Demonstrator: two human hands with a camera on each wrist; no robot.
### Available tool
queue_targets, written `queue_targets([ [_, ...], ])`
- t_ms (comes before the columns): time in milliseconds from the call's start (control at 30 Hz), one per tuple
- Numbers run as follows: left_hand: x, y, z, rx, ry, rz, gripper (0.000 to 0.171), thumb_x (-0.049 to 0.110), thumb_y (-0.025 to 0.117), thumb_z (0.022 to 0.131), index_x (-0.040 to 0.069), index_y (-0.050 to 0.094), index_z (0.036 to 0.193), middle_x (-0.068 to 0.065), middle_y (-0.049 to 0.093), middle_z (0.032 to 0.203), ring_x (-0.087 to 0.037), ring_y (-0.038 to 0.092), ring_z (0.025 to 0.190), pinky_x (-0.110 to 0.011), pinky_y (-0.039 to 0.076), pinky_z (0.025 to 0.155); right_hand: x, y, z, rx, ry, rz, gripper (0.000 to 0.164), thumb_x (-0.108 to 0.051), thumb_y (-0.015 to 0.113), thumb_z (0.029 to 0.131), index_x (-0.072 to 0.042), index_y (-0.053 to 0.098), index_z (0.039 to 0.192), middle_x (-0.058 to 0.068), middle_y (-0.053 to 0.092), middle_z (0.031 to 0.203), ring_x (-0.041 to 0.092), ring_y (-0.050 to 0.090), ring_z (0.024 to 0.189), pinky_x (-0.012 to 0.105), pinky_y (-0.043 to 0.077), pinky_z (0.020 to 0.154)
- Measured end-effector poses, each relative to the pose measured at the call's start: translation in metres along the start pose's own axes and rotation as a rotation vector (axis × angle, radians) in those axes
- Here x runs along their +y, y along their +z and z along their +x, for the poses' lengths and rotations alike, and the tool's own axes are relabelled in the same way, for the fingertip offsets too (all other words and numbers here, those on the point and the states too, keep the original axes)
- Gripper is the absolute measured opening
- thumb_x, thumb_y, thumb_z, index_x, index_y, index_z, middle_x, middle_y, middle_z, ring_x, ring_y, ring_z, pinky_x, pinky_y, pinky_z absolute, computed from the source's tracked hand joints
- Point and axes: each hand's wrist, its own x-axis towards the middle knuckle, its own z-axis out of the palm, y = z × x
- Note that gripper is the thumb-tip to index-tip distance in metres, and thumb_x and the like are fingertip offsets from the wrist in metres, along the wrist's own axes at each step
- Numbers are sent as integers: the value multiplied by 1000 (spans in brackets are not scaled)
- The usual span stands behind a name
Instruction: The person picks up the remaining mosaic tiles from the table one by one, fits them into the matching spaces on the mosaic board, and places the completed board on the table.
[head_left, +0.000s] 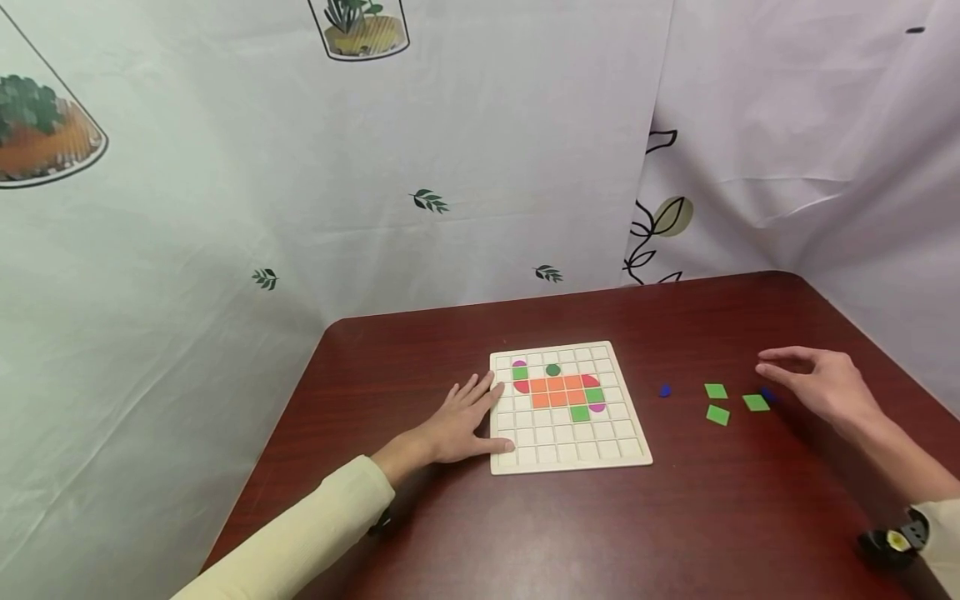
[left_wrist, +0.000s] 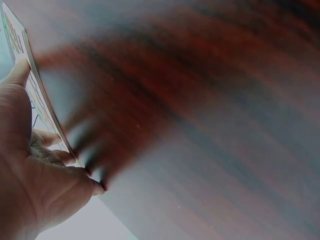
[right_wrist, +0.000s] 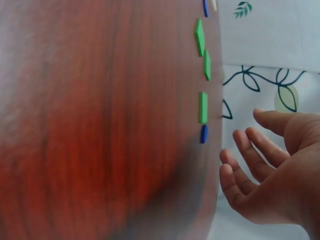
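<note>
A pale grid board (head_left: pixel 525 457) lies on the table, bearing orange and green squares, pink and purple rounded pieces and a dark green disc (head_left: pixel 552 369). Spread over its left edge, my left hand (head_left: pixel 453 425) rests with thumb and fingertips on the board; the left wrist view shows several fingers along that edge. My right hand (head_left: pixel 828 387) hovers at the right with nothing in it, fingers loosely bent and the thumb apart. Just below its fingertips is a blue piece (head_left: pixel 768 395), partly covered in the head view. Beside that lies a green square (head_left: pixel 756 403).
Two more green squares, one upper (head_left: pixel 716 391) and one lower (head_left: pixel 717 415), lie between board and right hand. A small blue piece (head_left: pixel 665 390) sits nearer the board. The dark red table (head_left: pixel 570 533) meets a patterned white cloth (head_left: pixel 480 167) behind.
</note>
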Motion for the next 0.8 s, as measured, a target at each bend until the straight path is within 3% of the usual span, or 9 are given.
queue_targets([
  [500, 0, -1, 0, -3, -4, -3, 102, 69, 64, 97, 14, 22, 171, -11, 8, 178, -37, 5, 163, -64, 7, 127, 11, 6, -7, -1, 16, 9, 54, -37, 67, 107, 11, 64, 132, 47, 49, 139, 63, 42, 128, 76, 35, 95],
  [800, 1, -1, -1, 0, 2, -7, 101, 69, 65, 97, 14, 23, 171, -11, 9, 178, -38, 6, 163, -64, 7, 127, 13, 6, -10, -53, -79, -73, 44, -24, 77, 101, 8, 69, 130, 40, 63, 130, 55, 55, 116, 65, 43, 86],
])
